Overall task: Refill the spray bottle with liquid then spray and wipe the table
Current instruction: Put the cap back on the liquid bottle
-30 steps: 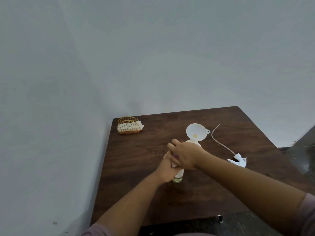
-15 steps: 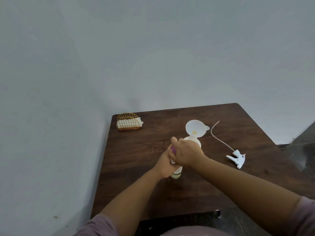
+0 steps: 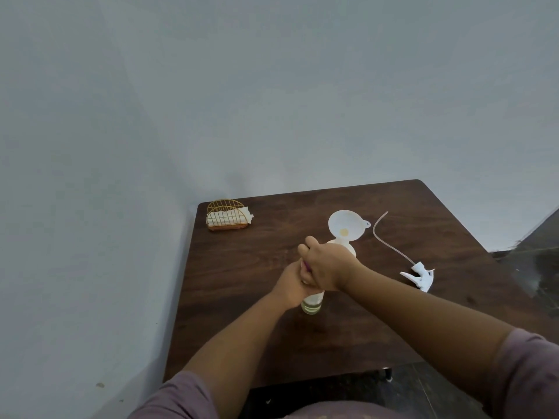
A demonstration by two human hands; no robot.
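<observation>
A small clear refill bottle (image 3: 312, 304) with pale yellowish liquid at its bottom stands upright on the dark wooden table (image 3: 242, 267). My left hand (image 3: 292, 287) grips its body. My right hand (image 3: 328, 266) is curled over its top, where a bit of purple cap shows between the fingers. Just behind the hands stands the white spray bottle (image 3: 350, 247), mostly hidden, with a white funnel (image 3: 341, 222) in its neck. The white spray head (image 3: 422, 276) with its long dip tube (image 3: 384, 237) lies on the table to the right.
A gold wire napkin holder (image 3: 227, 214) with white napkins stands at the table's back left corner, against the grey wall. The table's right edge drops to a dark floor (image 3: 538, 267).
Both hands have stayed on the small bottle, and the right hand has turned a little on its top. My view has shifted slightly back, so everything sits a little higher in the frame.
</observation>
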